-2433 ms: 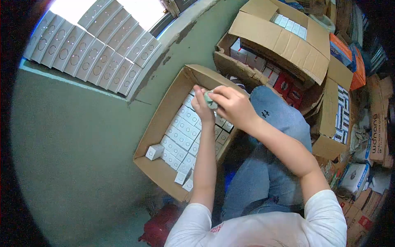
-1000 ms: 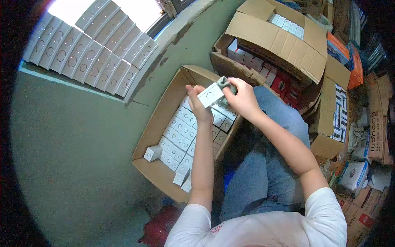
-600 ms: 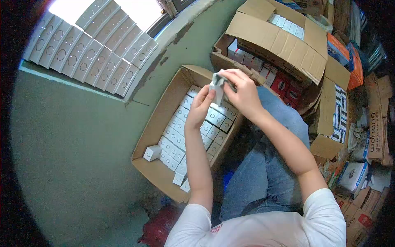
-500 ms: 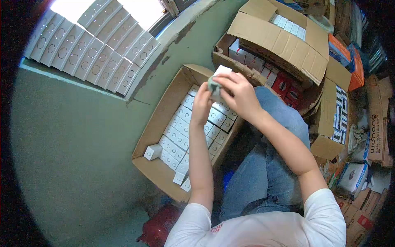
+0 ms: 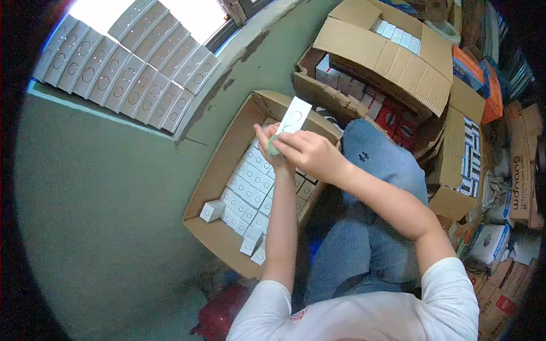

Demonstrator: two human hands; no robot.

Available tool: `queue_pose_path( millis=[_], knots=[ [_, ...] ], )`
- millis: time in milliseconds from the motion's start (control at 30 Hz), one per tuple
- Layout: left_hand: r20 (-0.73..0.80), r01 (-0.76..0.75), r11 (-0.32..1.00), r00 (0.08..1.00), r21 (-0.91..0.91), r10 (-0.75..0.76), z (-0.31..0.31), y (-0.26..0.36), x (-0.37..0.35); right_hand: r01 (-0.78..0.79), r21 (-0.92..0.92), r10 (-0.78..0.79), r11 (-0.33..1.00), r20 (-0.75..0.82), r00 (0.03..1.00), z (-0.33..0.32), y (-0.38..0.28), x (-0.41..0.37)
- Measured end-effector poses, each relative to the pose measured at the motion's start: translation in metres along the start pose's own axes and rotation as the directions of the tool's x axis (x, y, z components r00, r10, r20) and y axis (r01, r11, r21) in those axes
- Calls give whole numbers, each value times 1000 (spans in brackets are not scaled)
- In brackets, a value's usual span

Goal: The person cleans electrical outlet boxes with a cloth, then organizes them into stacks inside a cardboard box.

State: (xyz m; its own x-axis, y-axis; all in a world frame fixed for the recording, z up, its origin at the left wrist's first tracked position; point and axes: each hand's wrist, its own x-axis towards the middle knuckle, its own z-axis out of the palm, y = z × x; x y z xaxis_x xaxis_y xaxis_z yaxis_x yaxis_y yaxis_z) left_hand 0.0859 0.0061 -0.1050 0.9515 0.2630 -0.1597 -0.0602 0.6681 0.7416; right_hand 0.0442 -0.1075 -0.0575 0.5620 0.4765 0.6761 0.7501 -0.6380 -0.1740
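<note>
A small oblong white box (image 5: pixel 295 116) with circle outlines on its face stands tilted above the large carton, held in my left hand (image 5: pixel 268 142). The left fingers are partly hidden behind it. My right hand (image 5: pixel 313 152) is closed on a piece of light green cloth (image 5: pixel 273 145), its fingertips pressed against the lower part of the box. Below both hands the open cardboard carton (image 5: pixel 200 230) contains rows of small white boxes (image 5: pixel 245 186) with circles on their ends. One loose white box (image 5: pixel 212 211) sits apart at the carton's left side.
Many similar white boxes (image 5: pixel 136 94) line the window ledge at upper left. Beyond my knee, another open carton (image 5: pixel 387 48) holds white and red boxes. A further carton (image 5: pixel 452 200) with black-and-white packs stands at right. A green wall (image 5: pixel 114 210) runs along the left.
The white box has swung round, so its long face with circles now shows. Both hands have moved slightly down and left, and the green cloth has moved down with the right hand.
</note>
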Motion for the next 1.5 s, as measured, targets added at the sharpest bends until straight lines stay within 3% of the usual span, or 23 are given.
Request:
queue_pose_path(
  millis=[100,133,167,233,267,367,433,500,633,700,833,900,933,1033,1100,1300,1400,1500],
  knots=[
    [-35,-69,995,997,72,71,8,6,-6,-90,-34,88,995,-41,995,-3,17,5],
    [102,-90,994,991,70,82,-1,6,-2,-173,-58,169,983,-69,983,-11,27,12],
    [115,-127,987,987,101,115,-5,1,0,-303,-56,297,951,-94,950,-21,30,18],
    [147,-200,967,973,158,177,0,-2,-1,-269,-62,251,961,-206,946,-23,45,18],
    [167,-216,966,967,139,192,2,-2,-3,-269,-62,256,961,-162,953,-23,41,14],
    [-2,-87,988,996,124,88,19,7,-9,-143,8,143,990,-47,989,-8,16,2],
    [16,-47,999,999,19,47,9,4,-3,8,128,-1,992,-55,998,-1,4,-4],
    [11,-34,998,999,-50,34,0,-2,5,-100,144,110,984,-60,992,0,8,-8],
    [224,-150,989,963,-6,148,-6,-1,3,-378,14,375,926,-171,911,-21,35,7],
    [134,-114,993,985,8,112,-1,-6,0,-367,-15,355,930,-222,908,-18,33,4],
    [-10,-9,1000,1000,20,9,11,-2,-7,-247,131,257,960,-61,965,-4,-6,-9],
    [-45,45,998,998,-39,-47,6,0,-3,-157,116,170,981,-117,978,1,-2,-7],
    [59,-23,1000,998,-6,23,0,1,-2,-194,63,201,979,-135,970,-2,4,-5],
    [74,-137,990,988,17,136,0,-4,0,-394,-49,381,918,-175,908,-19,28,8],
    [91,-165,982,983,93,156,4,-2,-8,-422,-68,394,904,-249,885,-13,40,5],
    [-17,-132,987,991,92,134,5,0,-4,-261,109,269,959,-71,961,4,6,-12],
    [6,-165,985,986,57,165,1,5,2,-225,58,229,973,-77,970,0,13,-11],
    [25,-139,990,990,28,138,3,3,0,-347,19,344,938,-189,920,-9,27,-4]
  ],
)
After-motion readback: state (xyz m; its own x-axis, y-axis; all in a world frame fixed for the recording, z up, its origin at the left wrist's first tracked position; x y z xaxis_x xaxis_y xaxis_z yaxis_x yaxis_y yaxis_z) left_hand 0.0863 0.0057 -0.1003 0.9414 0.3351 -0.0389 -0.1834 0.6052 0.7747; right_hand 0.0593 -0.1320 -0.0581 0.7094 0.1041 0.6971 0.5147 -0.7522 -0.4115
